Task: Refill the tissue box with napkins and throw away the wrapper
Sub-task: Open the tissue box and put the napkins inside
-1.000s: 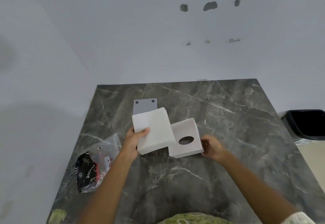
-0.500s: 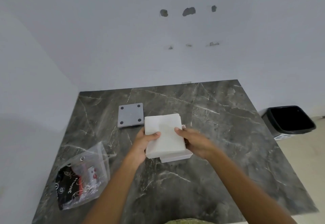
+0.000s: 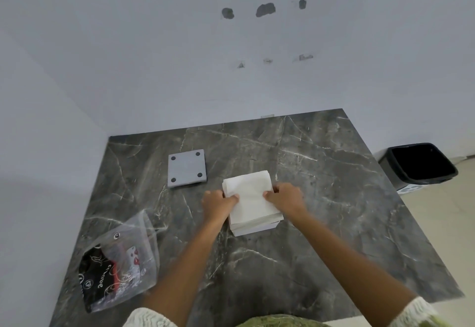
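My left hand (image 3: 218,202) and right hand (image 3: 285,198) are gripping the napkins (image 3: 250,197) directly atop the tissue box (image 3: 254,229); long axis running 11-to-5 o'clock.

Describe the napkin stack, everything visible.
The napkin stack is a thick square pile of white, soft-looking paper, its top sheet faintly creased. It lies flat on the white tissue box, slightly askew. The left hand and right hand press on its two sides.
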